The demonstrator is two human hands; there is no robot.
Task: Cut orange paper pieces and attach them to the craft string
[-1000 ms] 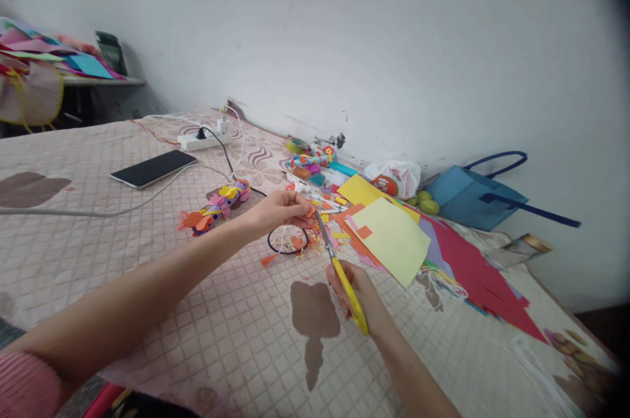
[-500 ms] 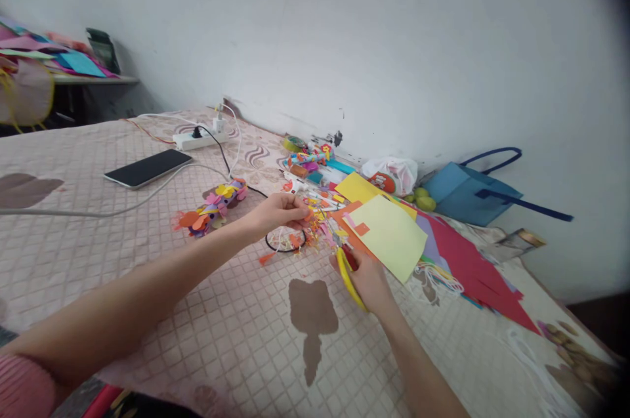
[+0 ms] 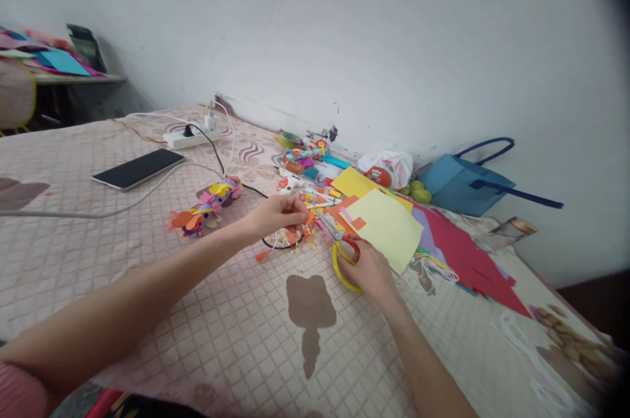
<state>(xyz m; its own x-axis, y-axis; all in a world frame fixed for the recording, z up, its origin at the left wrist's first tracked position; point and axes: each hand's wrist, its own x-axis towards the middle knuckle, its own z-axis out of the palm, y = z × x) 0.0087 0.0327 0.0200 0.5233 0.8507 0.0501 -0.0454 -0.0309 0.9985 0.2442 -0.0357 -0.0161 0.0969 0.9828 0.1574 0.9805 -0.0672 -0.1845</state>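
My left hand (image 3: 276, 216) is closed in a pinch at the middle of the view, its fingertips on a small orange piece (image 3: 308, 216) that looks like paper or foam. Just to the right, my right hand (image 3: 370, 268) grips a pair of scissors (image 3: 335, 231) with red and yellow handles. The blades point up and left, towards the left fingertips, and their tips are hard to make out among the scraps. Small orange, yellow and pink scraps (image 3: 311, 234) lie below and behind both hands. Left of my left hand rests a purple roll covered with coloured petal shapes (image 3: 211, 205).
Behind the scissors lie a pale yellow sheet (image 3: 388, 228), a yellow sheet (image 3: 352, 183) and red sheets (image 3: 455, 254). A blue bag (image 3: 465, 185) stands by the wall. At left are a tablet-like dark device (image 3: 140, 168) and a power strip (image 3: 191, 137) with cables.
The scissors have turned in my right hand, so their blades and red handle show more plainly. My left hand keeps its pinch. The whole view has shifted slightly.
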